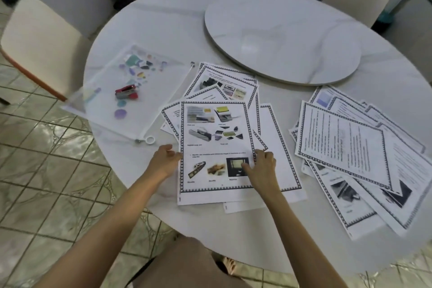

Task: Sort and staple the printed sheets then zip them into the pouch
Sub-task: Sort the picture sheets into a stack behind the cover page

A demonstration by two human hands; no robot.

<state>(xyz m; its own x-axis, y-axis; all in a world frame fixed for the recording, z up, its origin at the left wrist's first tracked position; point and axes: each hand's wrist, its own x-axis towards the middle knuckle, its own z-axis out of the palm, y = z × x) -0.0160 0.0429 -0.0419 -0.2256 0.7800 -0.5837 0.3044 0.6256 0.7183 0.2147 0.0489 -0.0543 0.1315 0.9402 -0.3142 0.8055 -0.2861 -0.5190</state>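
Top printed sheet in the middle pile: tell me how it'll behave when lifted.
The top sheet is thin paper, so it will probably flop and sag if lifted by one edge. It lies on a loose, fanned pile on the smooth table, so pushing likely slides it askew.

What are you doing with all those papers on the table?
A person is sorting printed sheets at a round table. Both hands are on the top sheet of the middle pile: the left hand touches its left edge, and the right hand rests on its lower right part. The right pile lies untouched. The pouch lies to the left with the red stapler on it, neither one in hand.
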